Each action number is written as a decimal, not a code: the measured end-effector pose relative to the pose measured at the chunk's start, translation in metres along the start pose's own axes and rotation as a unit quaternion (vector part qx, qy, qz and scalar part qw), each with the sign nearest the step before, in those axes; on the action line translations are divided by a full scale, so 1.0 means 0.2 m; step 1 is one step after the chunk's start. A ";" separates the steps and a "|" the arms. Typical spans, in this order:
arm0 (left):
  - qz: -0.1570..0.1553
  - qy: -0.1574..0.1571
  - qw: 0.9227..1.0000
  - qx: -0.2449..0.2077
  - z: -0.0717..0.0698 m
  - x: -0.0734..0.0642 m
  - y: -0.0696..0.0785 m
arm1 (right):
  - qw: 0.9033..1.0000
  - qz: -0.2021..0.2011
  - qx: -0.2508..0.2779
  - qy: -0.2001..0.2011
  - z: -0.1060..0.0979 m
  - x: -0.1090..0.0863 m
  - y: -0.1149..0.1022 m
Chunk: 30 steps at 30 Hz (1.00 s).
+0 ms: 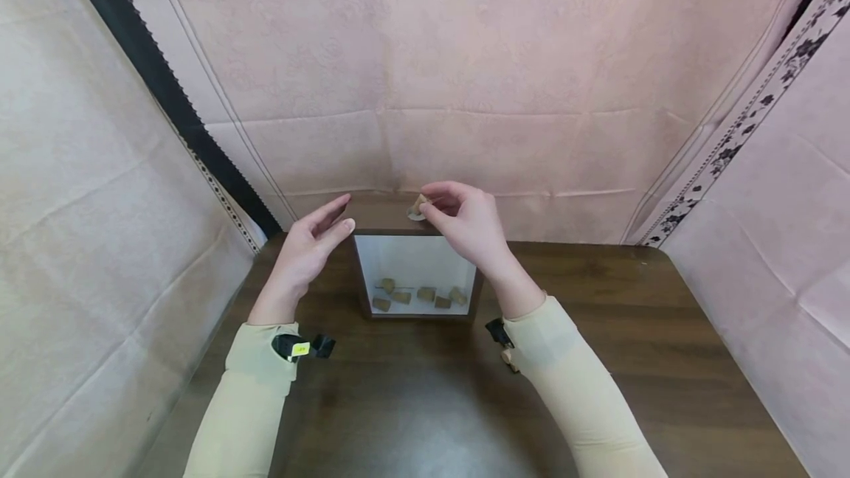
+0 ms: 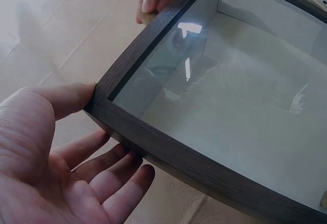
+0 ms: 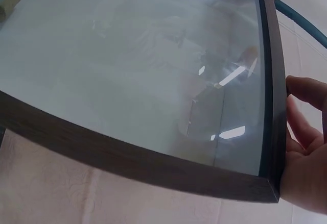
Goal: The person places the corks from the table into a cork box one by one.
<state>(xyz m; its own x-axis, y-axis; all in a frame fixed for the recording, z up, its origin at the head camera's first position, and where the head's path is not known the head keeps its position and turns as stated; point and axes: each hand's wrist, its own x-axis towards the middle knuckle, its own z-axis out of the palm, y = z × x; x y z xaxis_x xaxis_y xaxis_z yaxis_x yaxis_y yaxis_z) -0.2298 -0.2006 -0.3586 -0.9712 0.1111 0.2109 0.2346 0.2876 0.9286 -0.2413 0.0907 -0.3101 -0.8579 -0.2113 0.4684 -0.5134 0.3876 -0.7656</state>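
A dark wooden shadow box (image 1: 418, 232) with a clear front stands upright at the table's back. Several corks (image 1: 426, 293) lie inside at its bottom. Above a pale round patch (image 1: 415, 217) on the box's top, my right hand (image 1: 468, 223) pinches a cork (image 1: 418, 203) between thumb and fingers. The left wrist view also shows that cork (image 2: 148, 18), partly hidden behind the frame's edge. At the box's upper left corner is my left hand (image 1: 308, 249), its fingers extended; the left wrist view shows the thumb touching that corner and the other fingers along the side.
A brown wooden table (image 1: 412, 389) spreads out in front of the box. Pale cloth (image 1: 465, 80) hangs behind it and on both sides. Small dark devices (image 1: 323, 346) are strapped at both wrists over cream sleeves (image 1: 246, 404).
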 end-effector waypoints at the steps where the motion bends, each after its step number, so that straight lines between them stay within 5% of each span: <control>1: 0.000 0.000 1.000 0.000 0.00 0.00 0.00 | 1.000 -0.002 -0.011 -0.001 0.00 0.00 0.00; 7: 0.001 -0.003 1.000 -0.003 -0.01 0.00 0.00 | 0.998 -0.010 -0.058 -0.007 0.02 -0.01 0.00; 20: 0.000 -0.004 1.000 -0.008 0.00 0.00 0.00 | 0.998 -0.024 -0.055 -0.011 0.00 -0.03 0.01; 25: 0.002 -0.005 1.000 -0.007 0.00 0.01 0.00 | 0.999 -0.035 -0.029 -0.011 -0.02 -0.04 0.02; 30: 0.000 -0.005 1.000 -0.007 0.00 0.01 0.00 | 0.996 -0.072 0.050 0.006 -0.05 -0.09 0.06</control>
<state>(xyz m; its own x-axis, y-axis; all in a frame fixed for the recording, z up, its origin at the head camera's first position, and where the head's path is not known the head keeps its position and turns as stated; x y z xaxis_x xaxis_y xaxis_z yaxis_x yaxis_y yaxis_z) -0.2306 -0.1998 -0.3580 -0.9705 0.1207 0.2086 0.2345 0.2734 0.9329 -0.2320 0.1081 -0.3229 -0.7752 -0.2479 0.5810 -0.6310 0.2626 -0.7300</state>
